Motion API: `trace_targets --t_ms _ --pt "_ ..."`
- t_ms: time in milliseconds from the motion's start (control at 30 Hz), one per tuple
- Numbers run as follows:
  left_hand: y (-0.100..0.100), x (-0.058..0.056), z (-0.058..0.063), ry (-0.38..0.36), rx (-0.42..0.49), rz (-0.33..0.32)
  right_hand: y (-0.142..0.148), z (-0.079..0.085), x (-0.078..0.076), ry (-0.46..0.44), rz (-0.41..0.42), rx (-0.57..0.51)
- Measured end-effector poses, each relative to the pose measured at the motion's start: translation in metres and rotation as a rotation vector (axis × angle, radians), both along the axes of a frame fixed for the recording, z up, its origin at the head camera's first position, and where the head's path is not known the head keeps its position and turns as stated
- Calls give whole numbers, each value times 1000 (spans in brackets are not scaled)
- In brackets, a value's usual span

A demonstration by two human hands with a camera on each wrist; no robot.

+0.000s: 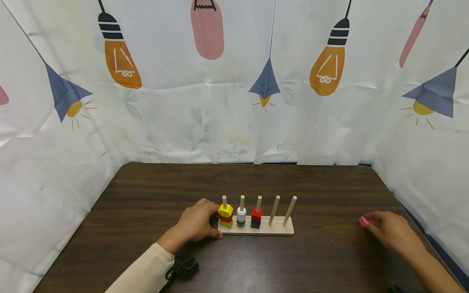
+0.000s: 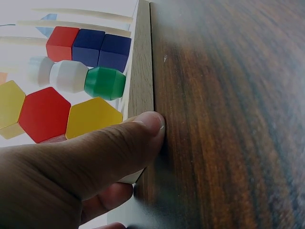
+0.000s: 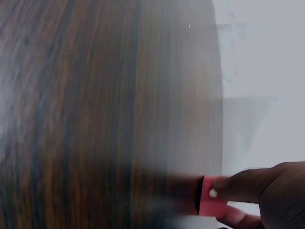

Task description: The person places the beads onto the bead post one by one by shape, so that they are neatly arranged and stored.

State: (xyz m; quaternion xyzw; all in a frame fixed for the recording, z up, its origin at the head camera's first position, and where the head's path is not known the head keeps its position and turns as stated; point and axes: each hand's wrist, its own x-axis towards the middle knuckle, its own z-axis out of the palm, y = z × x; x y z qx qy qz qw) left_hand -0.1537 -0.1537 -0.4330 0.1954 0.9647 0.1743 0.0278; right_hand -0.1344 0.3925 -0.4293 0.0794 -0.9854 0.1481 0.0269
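A wooden peg stand [image 1: 256, 230] lies across the middle of the table. My left hand [image 1: 199, 220] grips its left end, the thumb [image 2: 150, 125] along the front edge of the base and fingers behind. On the leftmost peg sit yellow and red hexagonal beads [image 2: 45, 114]. Beside them, the second peg carries white and green barrel-shaped beads [image 2: 105, 83]; the third, red and dark blue cubes [image 2: 88, 46]. Two pegs at the right are bare. Far off to the right, my right hand [image 1: 395, 232] pinches a pinkish-red block [image 3: 212, 198] between thumb and fingers, close over the tabletop.
The dark wood-grain table [image 1: 256, 183] has its right edge just beyond my right hand. White printed cloth [image 1: 227, 122] hangs behind the table and along both sides. A black strap device [image 1: 185, 266] is on my left wrist.
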Motion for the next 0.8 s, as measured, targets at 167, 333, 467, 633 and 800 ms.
trace_targets --t_ms 167,333,467,633,800 --pt "0 0 1 -2 -2 -3 -13 -1 -1 -61 18 -45" --pt "0 0 0 -5 0 -10 -25 -4 -3 -58 98 -49" --pt "0 0 0 -11 -4 -5 -34 -5 -2 -58 128 -46" --pt "1 0 1 -13 -7 3 -44 -3 -2 -81 149 -46" --pt "1 1 2 -15 -7 6 -57 -2 -4 -112 181 -57"
